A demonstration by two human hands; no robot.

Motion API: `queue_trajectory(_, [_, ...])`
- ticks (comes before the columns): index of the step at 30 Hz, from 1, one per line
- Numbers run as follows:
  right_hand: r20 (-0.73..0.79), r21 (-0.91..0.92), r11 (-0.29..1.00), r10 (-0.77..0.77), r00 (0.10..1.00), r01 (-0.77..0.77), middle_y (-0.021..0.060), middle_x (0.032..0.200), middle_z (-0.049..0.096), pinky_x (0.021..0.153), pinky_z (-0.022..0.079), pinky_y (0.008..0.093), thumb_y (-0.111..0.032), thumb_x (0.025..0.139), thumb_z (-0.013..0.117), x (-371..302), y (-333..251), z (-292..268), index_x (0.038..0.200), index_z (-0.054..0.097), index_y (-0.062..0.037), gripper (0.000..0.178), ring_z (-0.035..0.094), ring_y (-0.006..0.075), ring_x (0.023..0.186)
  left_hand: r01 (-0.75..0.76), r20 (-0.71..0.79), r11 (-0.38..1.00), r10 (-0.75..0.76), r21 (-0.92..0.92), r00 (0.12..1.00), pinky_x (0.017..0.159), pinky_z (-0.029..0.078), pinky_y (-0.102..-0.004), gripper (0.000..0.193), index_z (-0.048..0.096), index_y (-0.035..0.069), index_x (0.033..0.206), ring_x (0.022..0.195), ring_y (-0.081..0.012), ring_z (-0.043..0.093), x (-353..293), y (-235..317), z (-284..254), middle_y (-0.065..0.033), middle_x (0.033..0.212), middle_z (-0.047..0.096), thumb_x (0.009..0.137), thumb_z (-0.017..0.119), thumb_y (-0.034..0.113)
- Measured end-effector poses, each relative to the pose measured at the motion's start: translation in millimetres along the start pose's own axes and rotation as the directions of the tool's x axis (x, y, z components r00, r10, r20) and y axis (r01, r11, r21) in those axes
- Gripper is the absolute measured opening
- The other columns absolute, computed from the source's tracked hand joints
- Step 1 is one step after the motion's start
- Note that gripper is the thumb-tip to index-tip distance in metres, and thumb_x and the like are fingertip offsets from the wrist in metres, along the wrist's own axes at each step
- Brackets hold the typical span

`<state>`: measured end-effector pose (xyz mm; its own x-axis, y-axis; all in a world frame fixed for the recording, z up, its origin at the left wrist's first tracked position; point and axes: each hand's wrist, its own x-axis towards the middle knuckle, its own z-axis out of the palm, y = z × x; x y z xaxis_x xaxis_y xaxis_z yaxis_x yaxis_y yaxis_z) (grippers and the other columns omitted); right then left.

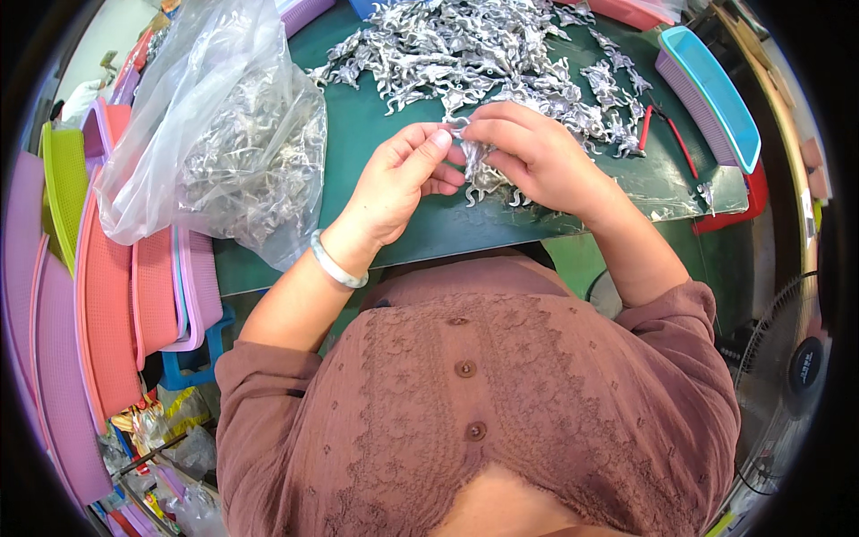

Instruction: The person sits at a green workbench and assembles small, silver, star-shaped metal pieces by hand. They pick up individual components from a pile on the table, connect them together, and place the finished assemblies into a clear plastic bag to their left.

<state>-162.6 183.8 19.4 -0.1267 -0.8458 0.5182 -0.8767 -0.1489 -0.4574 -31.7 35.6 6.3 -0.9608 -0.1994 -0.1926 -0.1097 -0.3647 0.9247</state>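
Observation:
My left hand (400, 183) and my right hand (534, 152) meet over the green table (429, 224), both pinching one small silvery metal ornament (472, 161) between thumb and fingertips. A pale bangle (335, 266) circles my left wrist. A few loose ornaments (492, 190) lie under my hands. Beyond them spreads a big pile of the same silvery pieces (465, 49).
A clear plastic bag (224, 134) of more silvery pieces slumps at the left. Stacked pink, purple and green trays (107, 295) stand along the left edge. A teal and purple tray (711, 94) and red-handled pliers (667, 130) lie at the right. A fan (792, 376) stands lower right.

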Motion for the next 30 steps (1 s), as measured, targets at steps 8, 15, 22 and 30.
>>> queue_trajectory(8, [-0.084, 0.153, 0.986, 0.077, 0.993, -0.064, 0.011, 0.101, 0.057, 0.073, 0.047, 0.032, 0.002, 0.069, 0.061, 2, -5, 7, 0.117, 0.047, -0.0064, 0.05, 0.058, 0.0247, 0.085, -0.062, -0.056, 0.988, 0.054, -0.144, 0.997, 0.061, 0.05, -0.0233, 0.022, 0.053, 0.001, 0.103, 0.067, -0.0109, 0.058, 0, -4, -6, -0.0051, 0.084, 0.058, 0.09, 0.048, 0.018])
queue_trajectory(15, [0.069, 0.67, 0.641, 0.449, 0.891, -0.375, 0.0055, 0.089, 0.06, 0.067, 0.046, 0.0221, 0.0, 0.078, 0.058, -6, 4, 11, 0.113, 0.048, 0.0002, 0.037, 0.056, 0.0095, 0.075, -0.066, -0.071, 0.982, 0.055, -0.174, 0.996, 0.061, 0.05, -0.0232, 0.02, 0.053, 0.002, 0.103, 0.068, -0.0112, 0.059, -1, -6, -6, -0.0053, 0.084, 0.059, 0.09, 0.048, 0.017])
queue_trajectory(22, [0.226, 0.786, 0.397, 0.529, 0.818, -0.473, 0.006, 0.079, 0.061, 0.064, 0.047, 0.022, -0.006, 0.084, 0.053, -3, 0, 6, 0.101, 0.055, 0.0027, 0.02, 0.057, 0.0095, 0.069, -0.108, -0.073, 0.981, 0.097, -0.163, 0.993, 0.061, 0.05, -0.0233, 0.019, 0.054, 0.003, 0.102, 0.07, -0.0115, 0.059, -4, -4, -7, -0.0052, 0.085, 0.059, 0.09, 0.048, 0.017])
queue_trajectory(30, [0.253, 0.835, 0.295, 0.544, 0.8, -0.465, 0.0057, 0.078, 0.061, 0.061, 0.047, 0.0212, -0.006, 0.083, 0.054, -2, 3, 7, 0.1, 0.056, 0.0025, 0.019, 0.056, 0.009, 0.064, -0.06, -0.063, 0.975, 0.047, -0.213, 0.997, 0.062, 0.05, -0.0242, 0.018, 0.054, 0.003, 0.101, 0.07, -0.0126, 0.059, -5, 0, -7, -0.0061, 0.084, 0.06, 0.089, 0.048, 0.016])
